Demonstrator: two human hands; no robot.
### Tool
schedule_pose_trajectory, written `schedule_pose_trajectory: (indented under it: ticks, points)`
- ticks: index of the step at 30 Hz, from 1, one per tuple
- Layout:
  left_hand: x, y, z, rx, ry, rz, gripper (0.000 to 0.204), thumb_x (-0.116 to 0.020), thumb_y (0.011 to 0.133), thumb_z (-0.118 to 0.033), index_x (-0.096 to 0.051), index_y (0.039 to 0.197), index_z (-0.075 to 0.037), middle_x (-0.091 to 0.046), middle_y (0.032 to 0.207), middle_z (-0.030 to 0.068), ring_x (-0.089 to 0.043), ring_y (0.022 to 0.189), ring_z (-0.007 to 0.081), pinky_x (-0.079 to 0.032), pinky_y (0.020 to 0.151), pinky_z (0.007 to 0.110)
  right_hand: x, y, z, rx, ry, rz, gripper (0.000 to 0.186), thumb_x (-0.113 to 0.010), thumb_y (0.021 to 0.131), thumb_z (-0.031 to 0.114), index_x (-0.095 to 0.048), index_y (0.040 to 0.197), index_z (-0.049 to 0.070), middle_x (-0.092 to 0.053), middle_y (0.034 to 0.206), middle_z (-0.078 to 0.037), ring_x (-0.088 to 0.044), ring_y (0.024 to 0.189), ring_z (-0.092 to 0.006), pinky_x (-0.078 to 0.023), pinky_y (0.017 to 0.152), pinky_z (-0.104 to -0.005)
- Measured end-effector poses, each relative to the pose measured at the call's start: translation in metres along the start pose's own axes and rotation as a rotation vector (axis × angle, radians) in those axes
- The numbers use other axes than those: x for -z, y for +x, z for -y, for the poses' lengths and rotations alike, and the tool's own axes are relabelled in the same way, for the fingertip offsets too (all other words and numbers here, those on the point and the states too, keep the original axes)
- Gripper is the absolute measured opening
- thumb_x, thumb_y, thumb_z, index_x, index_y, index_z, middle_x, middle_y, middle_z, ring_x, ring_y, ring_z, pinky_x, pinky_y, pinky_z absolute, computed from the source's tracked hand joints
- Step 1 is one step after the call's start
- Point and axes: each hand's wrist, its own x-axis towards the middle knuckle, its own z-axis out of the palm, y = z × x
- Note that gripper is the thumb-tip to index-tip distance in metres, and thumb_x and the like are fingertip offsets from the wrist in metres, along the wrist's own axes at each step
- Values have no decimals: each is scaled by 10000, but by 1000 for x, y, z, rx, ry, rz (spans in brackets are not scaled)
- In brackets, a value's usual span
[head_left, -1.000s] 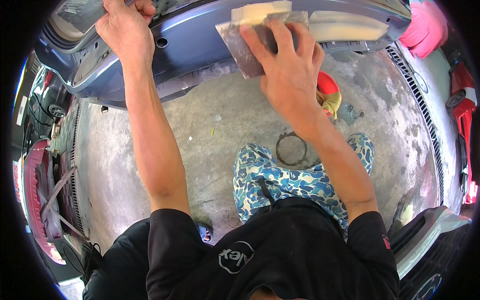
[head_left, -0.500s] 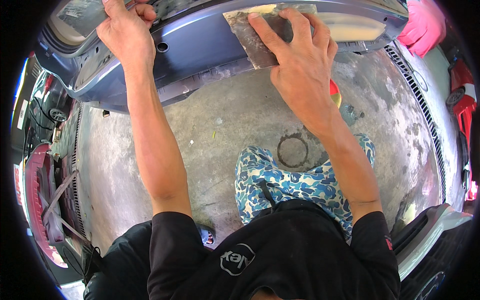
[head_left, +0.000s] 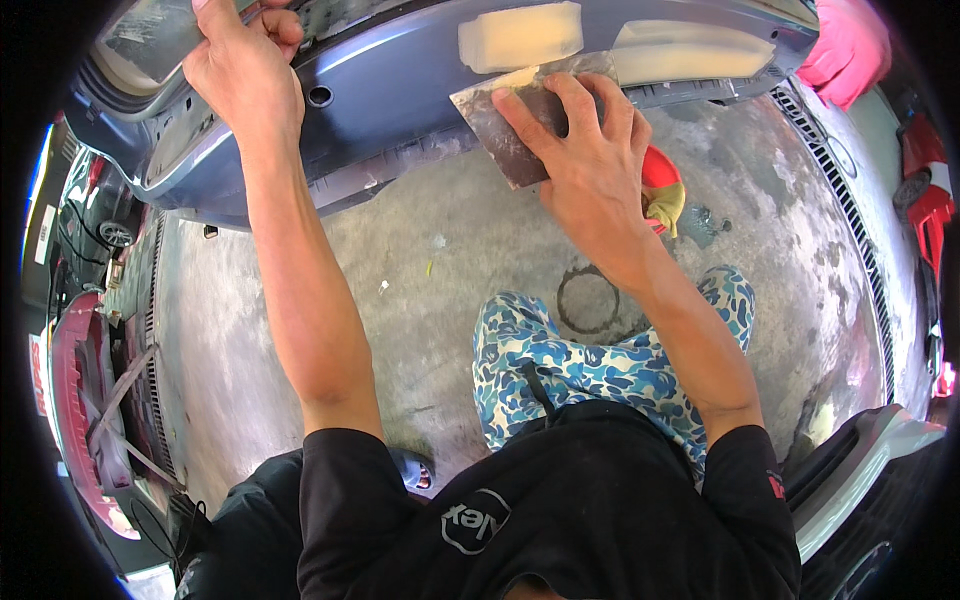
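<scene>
A grey-blue car bumper point(head_left: 390, 82) stretches across the top. Two cream filler patches show on it: a rectangular patch point(head_left: 520, 37) and a longer patch point(head_left: 695, 52) to its right. My right hand point(head_left: 590, 150) grips a flat, dark putty spreader point(head_left: 525, 135), thumb and fingers over its face; cream filler lines its far edge. The spreader is in front of the bumper's lower edge, just below the patches. At the upper left my left hand point(head_left: 245, 75) has its fingers closed on a grey, smeared flat plate point(head_left: 155, 40), partly cut off by the view's edge.
Behind my right wrist, a red bowl point(head_left: 660, 170) with a yellowish cloth point(head_left: 665, 207) is on the concrete floor point(head_left: 430, 330). A dark red bumper point(head_left: 85, 390) is at the left. Pink cloth point(head_left: 845, 55) hangs at the upper right. A grey car part point(head_left: 860, 465) lies lower right.
My right hand has drawn the spreader down toward me off the bumper, uncovering the rectangular filler patch. My left hand has shifted slightly left. More of the red bowl shows.
</scene>
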Motion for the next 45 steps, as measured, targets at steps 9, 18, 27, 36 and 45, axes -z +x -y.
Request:
schedule_pose_trajectory:
  ticks: [9,18,27,36,45]
  points:
    - [-2,1,3,-7,13,-29,447,-419,1110,-325,-566,1125,96,-659,858,236,-542,558,182,-363,492,299,17,31,-3,-54,23,-154,690,-710,738,-12,-669,1337,327,-447,1392,-92,-406,1295,-388,-347,999,-568]
    - [-2,2,-1,20,41,-34,448,-393,1120,-316,-529,1121,111,-674,896,271,-541,580,199,-363,500,304,18,34,-9,-34,34,-154,697,-720,736,-8,-659,1344,329,-452,1390,-93,-405,1298,-385,-359,987,-563]
    - [-6,-3,-5,1,58,-16,458,-375,1125,-318,-506,1157,120,-669,922,286,-526,588,204,-363,512,306,-9,-7,-11,-13,49,-22,723,-717,719,-2,-638,1375,289,-427,1405,-93,-401,1294,-385,-366,969,-571]
    - [-5,-1,0,-29,48,-19,472,-405,1123,-340,-544,1160,110,-671,880,256,-528,573,178,-353,495,290,22,1,-18,-75,62,-69,741,-699,700,-41,-642,1361,288,-454,1390,-91,-412,1304,-372,-351,988,-556]
    - [-2,3,5,-10,44,-1,449,-423,1119,-331,-563,1180,91,-678,856,235,-535,564,166,-361,485,285,22,28,-22,-64,60,-181,694,-682,731,-53,-667,1331,295,-424,1422,-122,-393,1321,-393,-336,1018,-560]
